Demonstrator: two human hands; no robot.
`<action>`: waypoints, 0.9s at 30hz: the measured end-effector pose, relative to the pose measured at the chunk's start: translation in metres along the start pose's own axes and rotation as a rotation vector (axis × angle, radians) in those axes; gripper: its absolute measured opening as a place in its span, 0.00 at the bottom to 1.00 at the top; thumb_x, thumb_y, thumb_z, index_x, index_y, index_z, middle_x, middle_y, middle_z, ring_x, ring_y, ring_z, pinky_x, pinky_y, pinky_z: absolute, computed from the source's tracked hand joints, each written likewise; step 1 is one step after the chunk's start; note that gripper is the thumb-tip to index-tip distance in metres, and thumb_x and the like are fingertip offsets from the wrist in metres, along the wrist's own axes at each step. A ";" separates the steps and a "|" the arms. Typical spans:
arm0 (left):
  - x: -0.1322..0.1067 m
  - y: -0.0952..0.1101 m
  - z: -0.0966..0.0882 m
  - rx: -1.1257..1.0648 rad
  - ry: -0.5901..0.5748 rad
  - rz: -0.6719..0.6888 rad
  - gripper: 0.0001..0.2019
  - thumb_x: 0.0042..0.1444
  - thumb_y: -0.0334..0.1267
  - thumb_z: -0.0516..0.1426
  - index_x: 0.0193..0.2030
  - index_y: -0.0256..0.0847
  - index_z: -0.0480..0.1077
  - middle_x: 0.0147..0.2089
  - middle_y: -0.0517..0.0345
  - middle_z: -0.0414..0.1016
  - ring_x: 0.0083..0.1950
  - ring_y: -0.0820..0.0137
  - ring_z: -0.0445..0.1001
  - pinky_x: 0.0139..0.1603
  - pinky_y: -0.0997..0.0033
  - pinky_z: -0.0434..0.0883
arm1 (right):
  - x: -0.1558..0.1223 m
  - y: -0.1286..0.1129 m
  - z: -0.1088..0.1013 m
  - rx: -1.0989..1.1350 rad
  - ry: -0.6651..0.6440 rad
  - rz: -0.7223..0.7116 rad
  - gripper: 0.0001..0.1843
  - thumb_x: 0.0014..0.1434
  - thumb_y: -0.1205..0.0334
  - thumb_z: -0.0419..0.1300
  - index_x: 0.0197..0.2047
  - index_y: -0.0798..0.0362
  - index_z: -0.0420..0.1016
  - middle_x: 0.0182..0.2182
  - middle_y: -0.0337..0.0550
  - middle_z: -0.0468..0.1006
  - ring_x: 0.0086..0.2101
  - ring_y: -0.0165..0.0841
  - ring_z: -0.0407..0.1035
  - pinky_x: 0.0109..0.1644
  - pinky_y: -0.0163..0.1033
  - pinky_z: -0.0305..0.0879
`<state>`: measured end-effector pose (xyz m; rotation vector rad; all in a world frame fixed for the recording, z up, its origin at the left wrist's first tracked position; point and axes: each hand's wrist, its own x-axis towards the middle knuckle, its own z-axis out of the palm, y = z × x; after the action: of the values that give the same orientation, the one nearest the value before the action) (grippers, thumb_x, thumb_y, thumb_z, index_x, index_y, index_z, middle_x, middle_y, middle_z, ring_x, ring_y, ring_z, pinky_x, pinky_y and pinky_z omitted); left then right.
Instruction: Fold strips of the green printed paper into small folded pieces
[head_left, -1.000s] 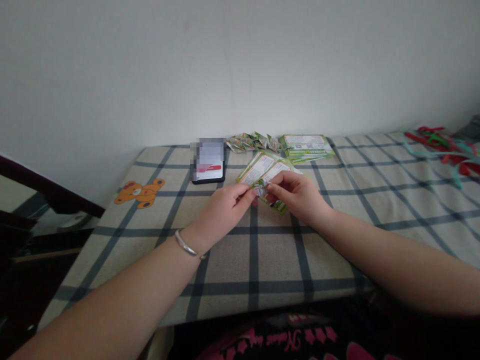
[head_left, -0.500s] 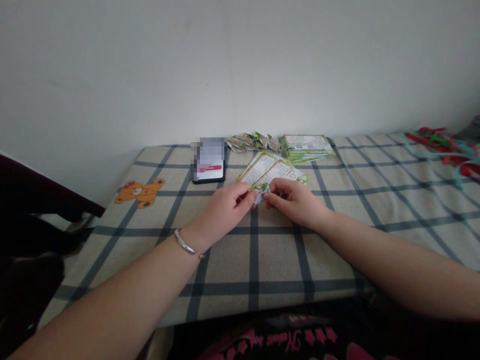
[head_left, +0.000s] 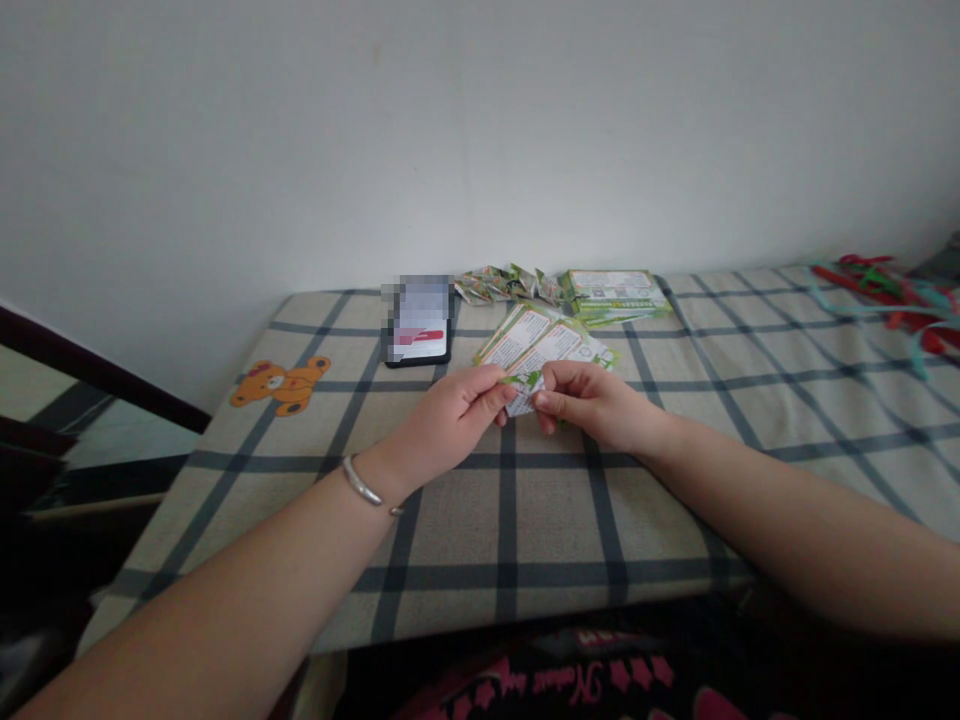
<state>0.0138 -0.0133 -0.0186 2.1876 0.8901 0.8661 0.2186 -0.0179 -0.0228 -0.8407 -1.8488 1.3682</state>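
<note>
My left hand [head_left: 448, 417] and my right hand [head_left: 591, 403] meet over the checked cloth, both pinching one small green and white folded paper piece [head_left: 523, 391] between fingertips. A silver bangle [head_left: 361, 484] sits on my left wrist. Just behind the hands lie two flat printed leaflets [head_left: 541, 343] with green borders. Farther back, by the wall, stands a stack of the same leaflets [head_left: 613, 291], and to its left a row of several small folded paper pieces [head_left: 504, 283].
A black phone [head_left: 418, 325] lies on the tablecloth [head_left: 480, 520] left of the leaflets. An orange bear print [head_left: 279, 383] marks the cloth's left part. Red and teal ribbons [head_left: 892, 290] lie at the far right. A dark rail [head_left: 97, 375] runs past the left edge.
The paper piece between my fingers has been turned and folded smaller, and my right hand has shifted a little toward me. The leaflet under my right hand now lies uncovered.
</note>
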 end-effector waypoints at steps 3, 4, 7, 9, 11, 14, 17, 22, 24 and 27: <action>0.000 0.000 -0.002 0.048 0.005 -0.011 0.15 0.66 0.42 0.49 0.31 0.38 0.67 0.26 0.63 0.67 0.28 0.74 0.66 0.30 0.74 0.62 | 0.000 -0.001 0.004 -0.053 0.069 0.013 0.19 0.60 0.48 0.59 0.25 0.52 0.63 0.21 0.34 0.67 0.24 0.26 0.57 0.28 0.34 0.54; -0.001 0.000 -0.002 0.062 0.006 -0.012 0.15 0.66 0.43 0.48 0.32 0.38 0.68 0.26 0.62 0.67 0.29 0.73 0.66 0.30 0.73 0.62 | -0.001 -0.002 0.005 -0.071 0.097 0.007 0.18 0.60 0.49 0.58 0.26 0.51 0.63 0.21 0.33 0.66 0.23 0.26 0.56 0.27 0.34 0.52; -0.001 0.001 -0.003 0.085 0.000 -0.009 0.16 0.66 0.46 0.49 0.34 0.37 0.70 0.29 0.60 0.69 0.31 0.72 0.67 0.30 0.72 0.61 | -0.001 -0.002 0.009 -0.092 0.147 -0.034 0.16 0.62 0.52 0.57 0.27 0.51 0.61 0.21 0.33 0.65 0.24 0.26 0.56 0.27 0.34 0.52; -0.001 0.002 -0.003 0.129 -0.002 -0.008 0.16 0.65 0.45 0.51 0.32 0.37 0.70 0.28 0.60 0.69 0.30 0.72 0.66 0.30 0.72 0.60 | -0.001 -0.001 0.010 -0.099 0.169 -0.051 0.15 0.62 0.53 0.56 0.27 0.51 0.61 0.22 0.33 0.65 0.24 0.26 0.57 0.28 0.34 0.53; -0.001 0.002 -0.002 0.181 0.003 -0.005 0.15 0.63 0.43 0.53 0.28 0.37 0.69 0.26 0.61 0.67 0.29 0.73 0.65 0.29 0.72 0.58 | -0.002 0.000 0.011 -0.115 0.187 -0.055 0.15 0.62 0.54 0.56 0.27 0.51 0.61 0.22 0.33 0.65 0.24 0.26 0.58 0.28 0.34 0.53; -0.001 0.002 -0.001 0.200 -0.001 0.003 0.14 0.63 0.40 0.53 0.26 0.37 0.67 0.25 0.61 0.66 0.28 0.73 0.64 0.29 0.72 0.57 | -0.003 0.001 0.010 -0.171 0.200 -0.062 0.13 0.62 0.56 0.57 0.28 0.51 0.61 0.22 0.33 0.64 0.24 0.26 0.57 0.27 0.33 0.53; 0.000 0.003 -0.001 0.182 -0.013 -0.006 0.14 0.63 0.38 0.53 0.26 0.37 0.65 0.26 0.61 0.66 0.29 0.73 0.64 0.30 0.72 0.57 | -0.005 0.000 0.010 -0.325 0.226 -0.078 0.13 0.61 0.58 0.58 0.27 0.51 0.62 0.21 0.32 0.63 0.23 0.25 0.56 0.26 0.33 0.52; 0.000 0.004 -0.002 0.178 -0.048 -0.040 0.15 0.62 0.38 0.52 0.24 0.38 0.63 0.25 0.62 0.63 0.28 0.73 0.62 0.29 0.71 0.56 | -0.005 -0.002 0.008 -0.485 0.213 -0.066 0.14 0.62 0.56 0.57 0.26 0.52 0.63 0.20 0.31 0.62 0.22 0.24 0.56 0.26 0.33 0.52; 0.000 0.004 -0.002 0.183 -0.062 -0.048 0.15 0.63 0.38 0.51 0.25 0.38 0.63 0.26 0.62 0.64 0.28 0.73 0.62 0.29 0.71 0.57 | -0.004 -0.002 0.008 -0.495 0.203 -0.049 0.15 0.61 0.55 0.57 0.26 0.52 0.63 0.20 0.32 0.63 0.22 0.24 0.56 0.25 0.33 0.52; -0.001 0.002 -0.002 0.206 -0.070 -0.050 0.14 0.63 0.39 0.50 0.26 0.38 0.64 0.26 0.62 0.64 0.29 0.72 0.63 0.29 0.71 0.57 | -0.003 -0.002 0.008 -0.502 0.201 -0.017 0.15 0.61 0.55 0.57 0.26 0.52 0.63 0.20 0.32 0.63 0.22 0.25 0.56 0.25 0.34 0.52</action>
<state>0.0129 -0.0147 -0.0160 2.3447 1.0341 0.6954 0.2135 -0.0252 -0.0235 -1.1599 -2.0575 0.7757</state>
